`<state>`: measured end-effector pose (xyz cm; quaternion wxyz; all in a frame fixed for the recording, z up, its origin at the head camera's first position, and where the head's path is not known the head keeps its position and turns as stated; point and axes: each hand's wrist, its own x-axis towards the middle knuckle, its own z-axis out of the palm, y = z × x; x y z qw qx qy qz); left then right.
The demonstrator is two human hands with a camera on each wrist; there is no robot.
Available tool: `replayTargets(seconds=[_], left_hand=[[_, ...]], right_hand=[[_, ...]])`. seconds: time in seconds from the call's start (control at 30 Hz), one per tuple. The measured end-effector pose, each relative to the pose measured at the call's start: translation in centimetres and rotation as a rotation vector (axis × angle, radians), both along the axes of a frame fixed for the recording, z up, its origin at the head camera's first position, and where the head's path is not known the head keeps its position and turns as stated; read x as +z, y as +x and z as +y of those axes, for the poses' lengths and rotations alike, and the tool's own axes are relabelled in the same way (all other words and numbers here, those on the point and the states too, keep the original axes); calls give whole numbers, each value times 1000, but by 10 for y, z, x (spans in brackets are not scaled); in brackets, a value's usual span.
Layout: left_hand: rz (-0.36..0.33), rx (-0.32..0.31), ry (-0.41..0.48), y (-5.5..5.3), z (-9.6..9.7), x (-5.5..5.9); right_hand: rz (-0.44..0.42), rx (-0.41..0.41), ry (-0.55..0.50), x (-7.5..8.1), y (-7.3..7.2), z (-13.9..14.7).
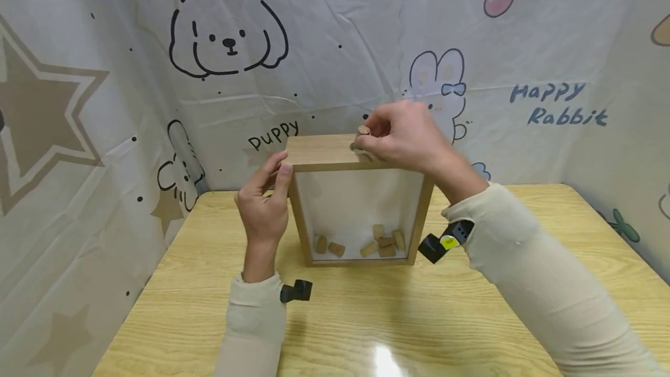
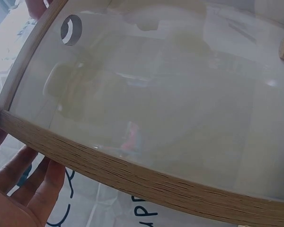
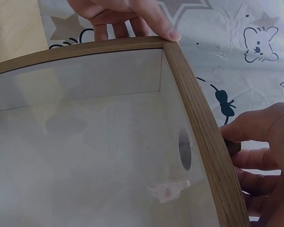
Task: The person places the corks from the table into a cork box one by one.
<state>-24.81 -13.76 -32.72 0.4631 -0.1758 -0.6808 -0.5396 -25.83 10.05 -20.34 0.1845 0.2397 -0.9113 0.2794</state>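
Note:
A wooden shadow box (image 1: pixel 320 151) with a clear front stands upright on the table, several corks (image 1: pixel 387 251) lying along its bottom. My left hand (image 1: pixel 262 205) holds the box's upper left corner, thumb at the front edge and the other fingers round the side. Above the top panel, my right hand (image 1: pixel 410 135) pinches a wine cork (image 1: pixel 363 130) between thumb and fingers. The right wrist view shows this cork (image 3: pixel 233 146) right at the outer face of the top panel, close by a round hole (image 3: pixel 185 149) seen through the front.
The box stands near the back of the yellow wood-grain table (image 1: pixel 209 301). A white cloth (image 1: pixel 340 63) printed with cartoon animals hangs behind and at both sides. Black wrist cameras (image 1: pixel 297 291) sit on both sleeves.

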Motion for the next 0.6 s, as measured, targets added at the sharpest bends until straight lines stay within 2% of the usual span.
replayTargets(seconds=[0.2,0.37,0.6], left_hand=[[-5,-3,-4,-1,0,0],[-4,-1,-7,-1,0,0],[4,2,-10,-1,0,2]], right_hand=[[5,-1,23,-1,-1,-1],[-2,7,-13,1,1,1],[24,0,-25,6,9,15]])
